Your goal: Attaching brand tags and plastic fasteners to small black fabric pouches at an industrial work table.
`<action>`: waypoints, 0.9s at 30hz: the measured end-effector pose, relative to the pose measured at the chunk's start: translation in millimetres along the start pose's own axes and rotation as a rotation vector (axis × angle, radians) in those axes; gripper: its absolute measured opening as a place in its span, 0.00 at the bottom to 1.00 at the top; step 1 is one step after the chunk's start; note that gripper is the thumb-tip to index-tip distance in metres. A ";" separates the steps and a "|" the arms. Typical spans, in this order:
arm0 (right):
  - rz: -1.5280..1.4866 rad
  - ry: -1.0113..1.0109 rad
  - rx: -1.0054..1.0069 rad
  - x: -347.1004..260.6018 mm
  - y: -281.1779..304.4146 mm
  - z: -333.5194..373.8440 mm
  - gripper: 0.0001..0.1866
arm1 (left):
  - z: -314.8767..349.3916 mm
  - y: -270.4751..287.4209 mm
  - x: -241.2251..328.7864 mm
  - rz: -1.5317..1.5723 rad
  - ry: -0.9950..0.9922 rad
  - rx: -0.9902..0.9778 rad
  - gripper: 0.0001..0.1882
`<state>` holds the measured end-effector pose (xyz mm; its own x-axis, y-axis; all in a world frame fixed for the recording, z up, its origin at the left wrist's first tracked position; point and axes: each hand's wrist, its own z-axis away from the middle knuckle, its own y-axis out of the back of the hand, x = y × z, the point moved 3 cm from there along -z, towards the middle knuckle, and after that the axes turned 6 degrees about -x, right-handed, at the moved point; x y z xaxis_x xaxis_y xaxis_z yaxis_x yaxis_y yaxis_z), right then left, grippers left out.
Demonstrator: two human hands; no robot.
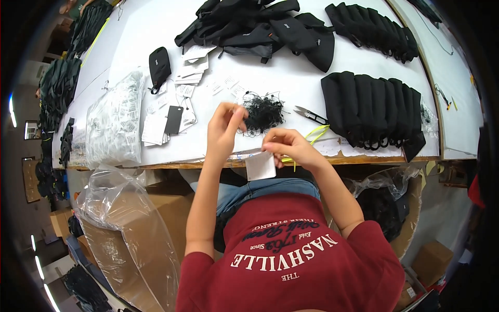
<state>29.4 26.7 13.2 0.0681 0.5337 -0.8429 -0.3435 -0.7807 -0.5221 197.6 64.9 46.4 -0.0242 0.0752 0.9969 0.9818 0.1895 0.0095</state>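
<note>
A white hang tag (261,166) is pinched in my right hand (291,147), just off the table's front edge. My left hand (225,127) has thumb and fingers drawn together beside a tangled heap of black string loops (264,112); whatever they hold is too small to make out. To the right of the heap lie thread snips (311,114) with a bright yellow cord (317,133). Left of it, white tags (155,129) are spread in stacks, with a dark grey tag (174,119) among them. A small black pouch (159,65) rests near these tags.
Black pouches stand in two rows, one at the right (371,109) and one farther back (371,28). Black bags (260,31) are heaped at the far middle. A clear plastic bag of labels (115,122) lies at the left. Plastic-lined cartons (122,244) flank me below the table.
</note>
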 end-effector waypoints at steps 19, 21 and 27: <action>0.374 0.165 0.641 -20.2 34.5 49.3 0.08 | -59.9 -43.5 -28.0 -0.306 -0.128 0.070 0.10; 0.494 0.201 0.668 -29.3 24.7 39.5 0.08 | -33.1 -40.6 -22.0 -0.073 0.027 0.075 0.11; 0.786 0.221 0.665 -34.5 -4.4 27.9 0.07 | 16.0 -25.6 -7.8 0.245 0.193 0.028 0.12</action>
<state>2.5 20.8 48.2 -0.2506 -0.1692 -0.9532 -0.8053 -0.5100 0.3022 169.6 75.1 37.1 0.2512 -0.0644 0.9658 0.9485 0.2154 -0.2323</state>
